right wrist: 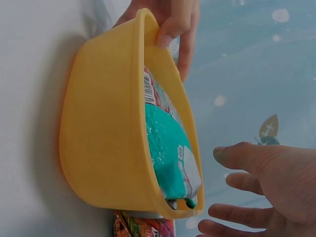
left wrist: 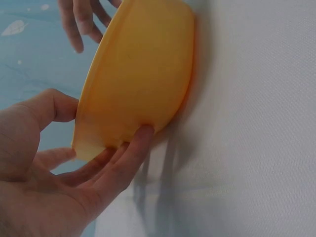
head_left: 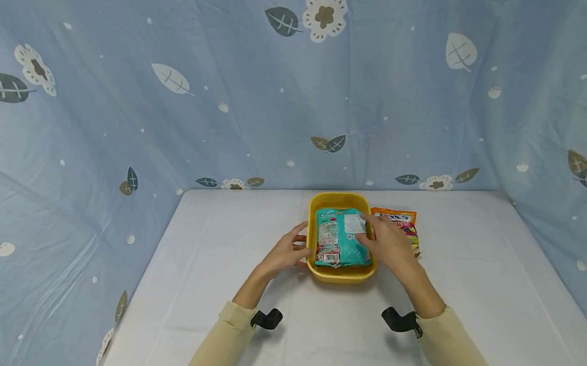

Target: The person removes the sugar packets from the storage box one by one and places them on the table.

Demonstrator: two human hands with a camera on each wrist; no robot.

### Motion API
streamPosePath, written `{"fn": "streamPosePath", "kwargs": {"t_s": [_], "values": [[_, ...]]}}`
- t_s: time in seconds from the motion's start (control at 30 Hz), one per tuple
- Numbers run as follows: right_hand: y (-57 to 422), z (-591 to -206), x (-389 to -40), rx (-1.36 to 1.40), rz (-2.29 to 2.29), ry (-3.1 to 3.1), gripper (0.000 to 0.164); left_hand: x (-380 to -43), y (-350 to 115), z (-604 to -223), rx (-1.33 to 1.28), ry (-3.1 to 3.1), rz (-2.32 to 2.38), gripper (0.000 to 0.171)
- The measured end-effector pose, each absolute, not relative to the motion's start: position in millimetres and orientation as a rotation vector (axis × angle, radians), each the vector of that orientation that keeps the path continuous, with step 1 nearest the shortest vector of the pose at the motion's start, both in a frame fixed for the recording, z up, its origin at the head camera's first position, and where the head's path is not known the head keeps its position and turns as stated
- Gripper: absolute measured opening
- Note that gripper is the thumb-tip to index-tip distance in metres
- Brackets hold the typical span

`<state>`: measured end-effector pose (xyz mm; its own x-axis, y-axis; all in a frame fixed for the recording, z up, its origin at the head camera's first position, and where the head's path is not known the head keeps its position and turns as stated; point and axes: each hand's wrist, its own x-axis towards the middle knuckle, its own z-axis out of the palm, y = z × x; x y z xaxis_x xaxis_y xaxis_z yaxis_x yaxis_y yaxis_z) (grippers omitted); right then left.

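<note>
A yellow plastic basin [head_left: 338, 278] stands on the white table, with a teal snack bag [head_left: 341, 239] lying inside it. My left hand [head_left: 286, 251] holds the basin at its left side; in the left wrist view, the thumb meets the rim and the fingers [left wrist: 131, 158] spread against the outer wall. Over the basin's right rim is my right hand [head_left: 386, 240]. The right wrist view shows its fingers [right wrist: 242, 212] spread and apart from the teal bag [right wrist: 168, 153], holding nothing.
An orange and multicoloured snack bag [head_left: 402, 218] lies just right of the basin, partly covered by my right hand. A blue curtain [head_left: 279, 116] with leaf and flower prints hangs behind the white table [head_left: 235, 224].
</note>
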<state>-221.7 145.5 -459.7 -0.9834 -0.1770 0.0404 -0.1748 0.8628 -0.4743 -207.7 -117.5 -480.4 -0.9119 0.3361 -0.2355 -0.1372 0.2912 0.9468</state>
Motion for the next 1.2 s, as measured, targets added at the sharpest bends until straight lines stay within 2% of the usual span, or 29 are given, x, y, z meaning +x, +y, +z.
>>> {"fn": "streamPosePath", "kwargs": {"t_s": [0.3,0.67,1.2], "values": [[143,-460,-221,-0.296,-0.743,3.039,0.057,-209,-118,-482,0.201,2.174,1.657,0.078],[138,-458,-220,-0.282,-0.762,3.014,0.058,-221,-121,-514,0.176,2.204,1.654,0.079],[133,-460,-221,-0.287,-0.775,2.989,0.058,-220,-121,-514,0.172,2.220,1.658,0.077]]}}
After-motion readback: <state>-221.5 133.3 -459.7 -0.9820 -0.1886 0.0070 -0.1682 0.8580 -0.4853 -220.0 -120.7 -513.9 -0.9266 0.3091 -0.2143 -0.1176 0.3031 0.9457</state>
